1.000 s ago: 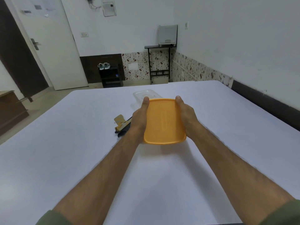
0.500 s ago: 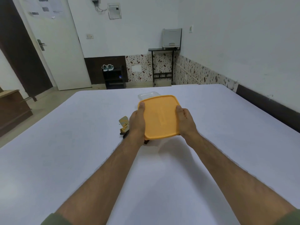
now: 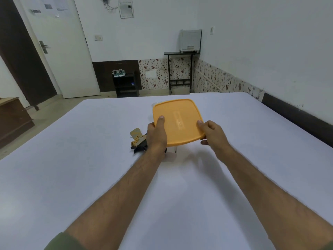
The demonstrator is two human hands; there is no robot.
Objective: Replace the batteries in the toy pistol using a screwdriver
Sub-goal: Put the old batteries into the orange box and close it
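Two hands are working at the middle of the desk [image 3: 72, 177], which is showing a plain white top. They are holding an orange lid [image 3: 177, 121] between them, tilted so its far edge is sitting higher than the near one. On its left edge the left hand [image 3: 156, 134] is gripping, thumb lying flat on the top face and the rest of the fingers hidden underneath. At the near right corner the right hand [image 3: 212, 132] is pinching, thumb on top and a fingertip peeking out below the rim. A clear container [image 3: 154, 105] is just showing behind the far left corner of the lid, mostly hidden by it; whether lid and container are touching cannot be told from here.

Left of the left hand, the toy pistol [image 3: 138, 141] is lying on the desk, a tan and black shape partly covered by the wrist, neither hand touching it as far as can be seen. Its exact pose is hard to make out.

Beyond the desk, a white door [image 3: 59, 56] is standing open against the back wall. A pair of pale shoes [image 3: 118, 73] is sitting on a low dark rack [image 3: 126, 85], and a grey box-like unit [image 3: 190, 40] is resting on a black stand [image 3: 180, 69] in the corner. A brown wooden cabinet [image 3: 12, 121] is edging into view at the far left. Green sleeves [image 3: 61, 242] are showing at the bottom of the view.
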